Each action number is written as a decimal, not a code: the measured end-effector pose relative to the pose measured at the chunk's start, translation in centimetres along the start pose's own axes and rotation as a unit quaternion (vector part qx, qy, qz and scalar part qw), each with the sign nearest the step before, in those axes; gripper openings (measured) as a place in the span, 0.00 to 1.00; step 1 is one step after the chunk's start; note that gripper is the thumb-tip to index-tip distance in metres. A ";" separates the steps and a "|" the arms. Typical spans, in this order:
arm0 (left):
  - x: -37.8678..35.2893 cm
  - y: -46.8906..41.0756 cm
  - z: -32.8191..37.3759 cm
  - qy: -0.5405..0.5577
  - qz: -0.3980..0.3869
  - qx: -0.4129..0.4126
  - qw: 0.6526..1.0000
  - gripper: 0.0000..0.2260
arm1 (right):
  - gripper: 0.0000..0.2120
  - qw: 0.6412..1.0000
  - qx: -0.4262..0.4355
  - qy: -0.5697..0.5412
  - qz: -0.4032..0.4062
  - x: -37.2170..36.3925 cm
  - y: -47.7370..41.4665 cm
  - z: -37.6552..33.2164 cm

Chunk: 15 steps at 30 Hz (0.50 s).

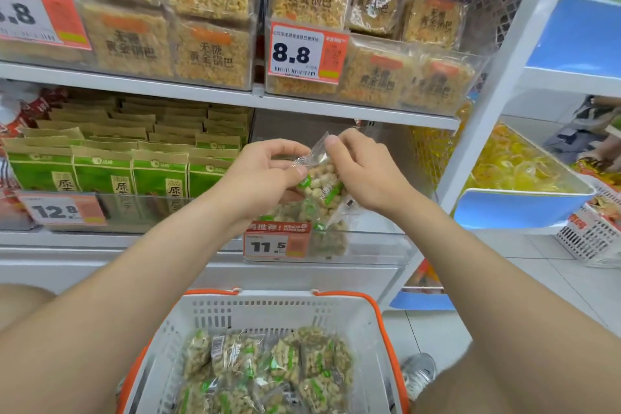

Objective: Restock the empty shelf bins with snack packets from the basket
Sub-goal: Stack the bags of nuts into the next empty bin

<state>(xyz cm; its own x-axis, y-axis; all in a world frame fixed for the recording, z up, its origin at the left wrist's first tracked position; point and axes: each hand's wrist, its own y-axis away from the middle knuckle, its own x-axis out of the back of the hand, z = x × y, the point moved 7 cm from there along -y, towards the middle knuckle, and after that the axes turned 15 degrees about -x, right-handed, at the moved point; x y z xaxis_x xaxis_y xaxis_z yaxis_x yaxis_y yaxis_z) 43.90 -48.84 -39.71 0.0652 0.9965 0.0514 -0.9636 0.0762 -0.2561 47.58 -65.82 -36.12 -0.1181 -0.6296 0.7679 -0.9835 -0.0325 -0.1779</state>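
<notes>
White store shelving [336, 110], pale tiled floor [504, 282], white-and-orange basket [268, 305].

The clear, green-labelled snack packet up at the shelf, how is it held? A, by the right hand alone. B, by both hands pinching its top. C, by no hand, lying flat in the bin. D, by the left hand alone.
B: the left hand and the right hand both pinch the top edge of the clear, green-labelled snack packet, which hangs over the clear plastic shelf bin.
</notes>
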 end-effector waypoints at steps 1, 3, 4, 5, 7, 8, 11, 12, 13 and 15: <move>-0.1 -0.4 -0.2 0.000 0.015 -0.004 1.000 0.11 | 0.22 1.000 -0.005 -0.019 -0.015 -0.3 -0.1 0.5; -0.2 -0.9 -0.6 0.012 0.054 -0.009 0.998 0.11 | 0.27 0.996 -0.009 -0.079 -0.050 -0.7 -0.3 1.4; -0.4 -1.0 -0.7 0.024 0.072 -0.009 0.997 0.12 | 0.28 0.990 -0.018 -0.124 -0.070 -0.8 -0.3 1.7; -0.6 -1.1 -0.8 0.035 0.087 -0.010 0.996 0.12 | 0.29 0.983 -0.029 -0.161 -0.083 -0.8 -0.4 2.0; -1.0 -1.4 -1.0 0.045 0.106 -0.020 0.993 0.11 | 0.29 0.976 -0.040 -0.199 -0.078 -0.4 -0.9 2.3; -1.2 -1.5 -1.0 0.046 0.112 -0.025 0.992 0.10 | 0.29 0.976 -0.036 -0.202 -0.073 -0.2 -1.1 2.4; -1.3 -1.7 -0.8 -0.007 0.120 -0.059 0.991 0.07 | 0.24 0.978 -0.003 -0.191 -0.082 -0.1 -1.3 2.8; -1.3 -1.7 -0.7 -0.031 0.123 -0.072 0.989 0.07 | 0.21 0.975 0.000 -0.196 -0.101 -0.2 -1.2 3.0; -1.3 -1.8 -0.6 -0.047 0.123 -0.081 0.988 0.07 | 0.18 0.972 -0.001 -0.202 -0.120 -0.4 -1.3 3.4; -1.7 -2.0 -0.6 -0.065 0.118 -0.086 0.987 0.08 | 0.16 0.975 0.004 -0.197 -0.104 0.3 -1.8 4.2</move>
<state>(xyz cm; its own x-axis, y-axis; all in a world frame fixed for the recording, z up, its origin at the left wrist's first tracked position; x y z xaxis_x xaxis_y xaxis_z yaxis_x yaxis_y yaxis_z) 45.92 -50.64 -39.88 -0.1993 0.9757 0.0912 -0.8896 -0.1411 -0.4343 49.91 -69.16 -38.14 0.1477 -0.8577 0.4925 -0.9791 -0.1973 -0.0499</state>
